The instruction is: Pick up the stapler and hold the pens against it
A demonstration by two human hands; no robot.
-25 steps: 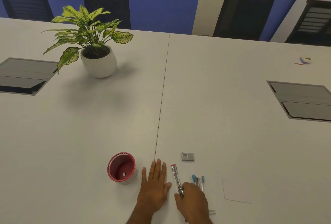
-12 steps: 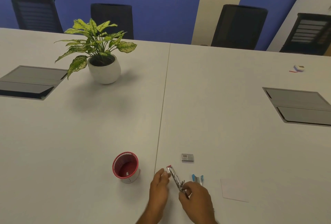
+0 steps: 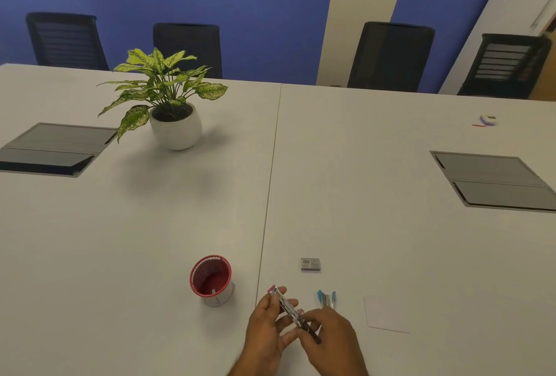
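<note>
left hand (image 3: 266, 330) pinches stapler (image 3: 287, 305) front | right hand (image 3: 331, 342) grips its rear, seemingly hinged open | red cup (image 3: 211, 279) just left | pens (image 3: 326, 299) right

Stapler's (image 3: 288, 308) rear end under the right hand (image 3: 329, 342) (wrists cut by the bottom edge).

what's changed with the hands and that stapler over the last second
The left hand left the table and now grips the stapler with the right hand, which has lifted it off the surface. The red cup, small box and blue pens stayed put.
</note>
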